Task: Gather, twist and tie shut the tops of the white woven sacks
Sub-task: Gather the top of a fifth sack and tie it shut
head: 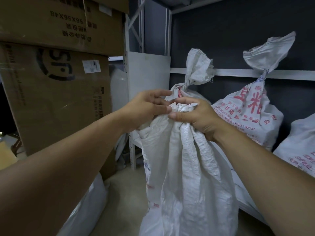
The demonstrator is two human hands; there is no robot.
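Note:
A tall white woven sack [184, 176] stands on the floor in front of me, its cloth pulled into long folds. My right hand [196, 116] is closed round its bunched top, whose rim pokes out above my fist. My left hand [146, 108] pinches the same bunch from the left with thumb and lower fingers, the upper fingers spread. Behind it a second sack [197, 68] shows a knotted, flared top. A third sack [252, 109] with red print, tied at the neck, leans on the shelf to the right.
Stacked cardboard boxes [56, 92] fill the left side. A grey metal shelf rack [148, 72] stands behind the sacks. Another white sack [300, 147] lies at the right edge and one [85, 206] at the lower left. Bare floor [126, 193] lies between them.

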